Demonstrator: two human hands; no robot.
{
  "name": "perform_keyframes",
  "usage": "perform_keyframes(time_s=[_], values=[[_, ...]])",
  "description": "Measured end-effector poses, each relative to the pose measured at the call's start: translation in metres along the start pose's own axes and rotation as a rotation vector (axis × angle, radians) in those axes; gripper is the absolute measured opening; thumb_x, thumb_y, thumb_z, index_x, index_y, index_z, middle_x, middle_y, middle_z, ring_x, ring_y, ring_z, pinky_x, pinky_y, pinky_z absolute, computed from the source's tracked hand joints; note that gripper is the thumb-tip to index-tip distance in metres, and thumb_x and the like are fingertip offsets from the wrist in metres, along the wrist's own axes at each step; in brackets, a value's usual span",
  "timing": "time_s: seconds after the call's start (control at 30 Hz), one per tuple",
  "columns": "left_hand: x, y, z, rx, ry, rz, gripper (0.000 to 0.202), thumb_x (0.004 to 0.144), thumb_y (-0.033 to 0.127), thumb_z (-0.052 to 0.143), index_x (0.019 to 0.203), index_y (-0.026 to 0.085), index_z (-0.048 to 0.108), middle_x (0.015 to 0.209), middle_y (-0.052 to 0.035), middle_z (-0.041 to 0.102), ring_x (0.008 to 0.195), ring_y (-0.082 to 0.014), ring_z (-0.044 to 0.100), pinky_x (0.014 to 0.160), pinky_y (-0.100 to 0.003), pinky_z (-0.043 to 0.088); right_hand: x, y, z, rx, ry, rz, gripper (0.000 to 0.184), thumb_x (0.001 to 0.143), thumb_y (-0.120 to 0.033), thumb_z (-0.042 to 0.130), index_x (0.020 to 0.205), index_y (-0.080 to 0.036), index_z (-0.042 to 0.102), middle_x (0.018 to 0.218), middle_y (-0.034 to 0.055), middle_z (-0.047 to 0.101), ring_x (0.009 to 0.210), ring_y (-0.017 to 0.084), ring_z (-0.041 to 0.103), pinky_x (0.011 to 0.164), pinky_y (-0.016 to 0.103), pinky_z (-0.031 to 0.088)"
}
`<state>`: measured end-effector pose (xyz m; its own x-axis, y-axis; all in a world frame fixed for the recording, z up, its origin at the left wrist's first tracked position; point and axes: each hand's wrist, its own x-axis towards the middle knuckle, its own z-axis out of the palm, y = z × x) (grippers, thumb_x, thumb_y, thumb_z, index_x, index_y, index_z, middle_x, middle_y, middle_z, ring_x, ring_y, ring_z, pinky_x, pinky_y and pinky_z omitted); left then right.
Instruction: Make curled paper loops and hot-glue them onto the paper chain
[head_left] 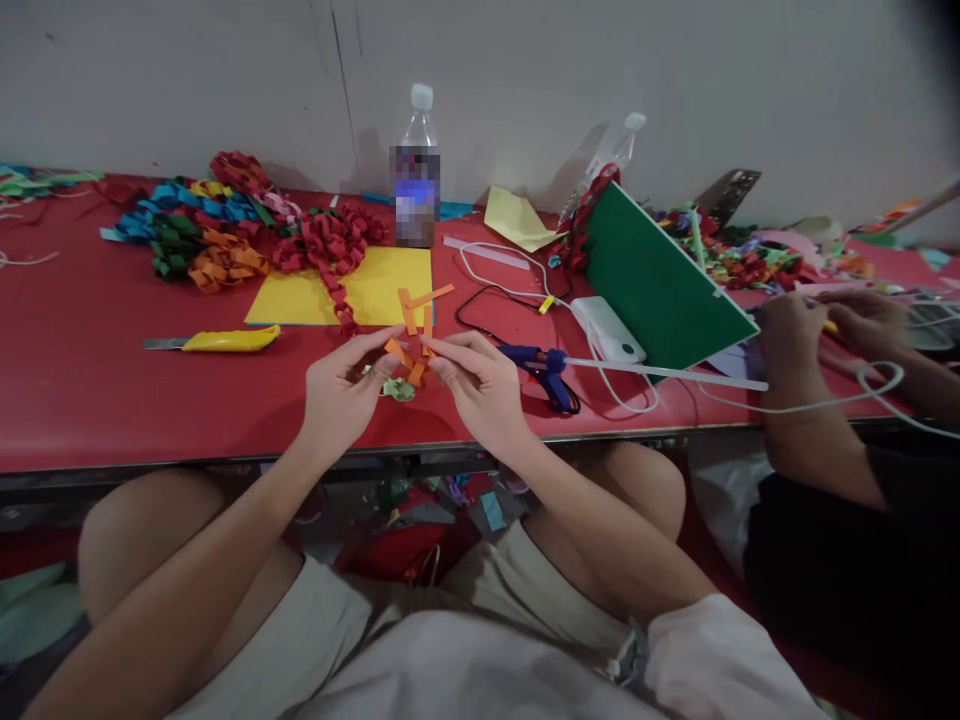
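Note:
My left hand (pixel 341 385) and my right hand (pixel 476 385) meet over the near edge of the red table (pixel 90 340). Both pinch a folded orange paper strip piece (pixel 415 335) whose loose ends stick up between the fingertips. A small green paper bit (pixel 397 390) lies just under the hands. Beyond them lies a yellow paper sheet (pixel 382 280), crossed by a red folded paper chain (pixel 330 245).
A yellow utility knife (pixel 225 341) lies at the left. A blue glue gun (pixel 544 365), a white charger (pixel 609 330) with cables and a green board (pixel 652 280) sit at the right. Coloured paper chains (pixel 195 230) and a bottle (pixel 416 190) stand behind. Another person's hands (pixel 825 325) work at the far right.

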<state>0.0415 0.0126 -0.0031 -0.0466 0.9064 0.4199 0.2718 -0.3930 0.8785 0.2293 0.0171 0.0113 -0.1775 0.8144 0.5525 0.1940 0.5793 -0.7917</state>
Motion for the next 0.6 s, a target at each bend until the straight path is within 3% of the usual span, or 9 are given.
perform_keyframes(time_s=[0.17,0.33,0.47,0.6], values=[[-0.0015,0.0034,0.0012,0.116,-0.069,0.128,0.036,0.099,0.04,0.057,0.13,0.027,0.07,0.104,-0.0063,0.069,0.086,-0.0158,0.062,0.073,-0.027,0.051,-0.0044,0.0012,0.005,0.032,-0.001,0.065,0.03,0.099,-0.033,0.058,0.125,-0.026,0.069,0.107,0.0073,0.067,0.09,0.016,0.065,0.083,0.03,0.056],[-0.0024,0.0061,0.0045,0.136,-0.151,0.198,0.036,0.101,0.032,0.054,0.133,0.026,0.067,0.104,-0.0069,0.064,0.085,-0.0143,0.06,0.07,-0.025,0.05,-0.0055,0.0025,0.0085,-0.019,0.081,0.092,0.014,0.095,-0.028,0.063,0.103,-0.019,0.07,0.095,0.0049,0.073,0.08,0.013,0.067,0.078,0.027,0.056],[-0.0036,0.0033,0.0081,0.04,-0.054,0.143,0.037,0.095,0.035,0.065,0.13,0.022,0.068,0.101,-0.0056,0.069,0.087,-0.0141,0.065,0.076,-0.024,0.053,-0.0059,0.0023,0.009,-0.157,0.123,-0.043,0.009,0.092,-0.021,0.062,0.094,-0.018,0.07,0.086,0.0029,0.072,0.071,0.011,0.065,0.071,0.026,0.055],[-0.005,-0.0009,0.0093,-0.033,0.021,0.063,0.029,0.09,0.036,0.071,0.114,0.02,0.071,0.101,-0.0062,0.073,0.091,-0.0156,0.069,0.081,-0.024,0.055,-0.0067,0.0003,0.0095,-0.203,0.082,-0.136,0.009,0.092,-0.017,0.061,0.091,-0.019,0.069,0.085,0.0033,0.071,0.072,0.012,0.064,0.07,0.026,0.055]])
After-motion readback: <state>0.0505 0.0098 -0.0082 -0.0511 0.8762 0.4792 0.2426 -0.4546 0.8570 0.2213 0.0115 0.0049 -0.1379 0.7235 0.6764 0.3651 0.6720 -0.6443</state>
